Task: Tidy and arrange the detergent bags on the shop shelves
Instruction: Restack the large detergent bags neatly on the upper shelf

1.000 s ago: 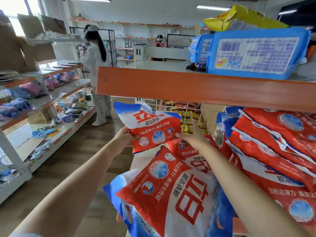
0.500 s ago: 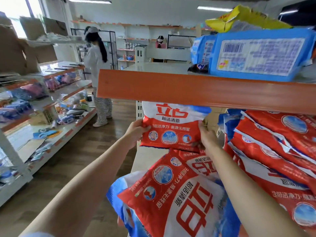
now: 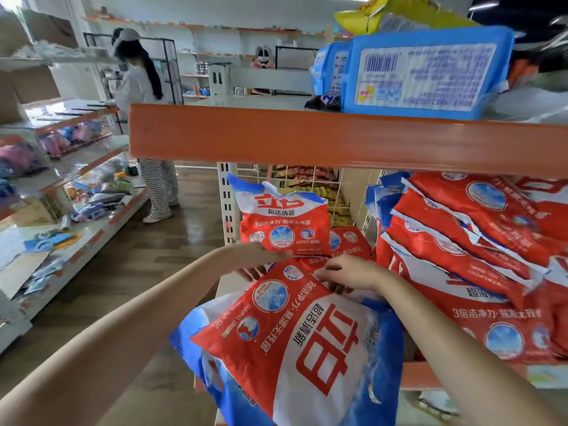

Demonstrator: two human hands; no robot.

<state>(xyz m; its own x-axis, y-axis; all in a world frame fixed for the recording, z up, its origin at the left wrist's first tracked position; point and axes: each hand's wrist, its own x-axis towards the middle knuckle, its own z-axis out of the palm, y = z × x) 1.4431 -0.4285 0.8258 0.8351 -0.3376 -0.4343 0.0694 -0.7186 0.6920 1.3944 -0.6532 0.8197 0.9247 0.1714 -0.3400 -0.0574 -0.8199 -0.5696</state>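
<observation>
A red, white and blue detergent bag [image 3: 282,219] stands upright at the back of the lower shelf, free of both hands. Just in front of it a second bag [image 3: 345,242] lies flat. A large detergent bag [image 3: 292,336] lies tilted over the shelf's front edge. My left hand [image 3: 256,261] reaches in at that bag's top left corner, with its fingers partly hidden behind the bag. My right hand [image 3: 345,272] curls its fingers on the large bag's top edge. To the right, several more of these bags [image 3: 461,250] lean in a stack.
An orange shelf lip [image 3: 338,139] crosses just above my hands. Above it lie blue packs [image 3: 427,75] and a yellow bag [image 3: 378,13]. A person [image 3: 144,118] stands in the aisle to the left beside shelves of small goods [image 3: 70,186]. The floor is wood.
Both hands carried the bag back under the orange lip, stood it upright, let go, and dropped down to the large front bag.
</observation>
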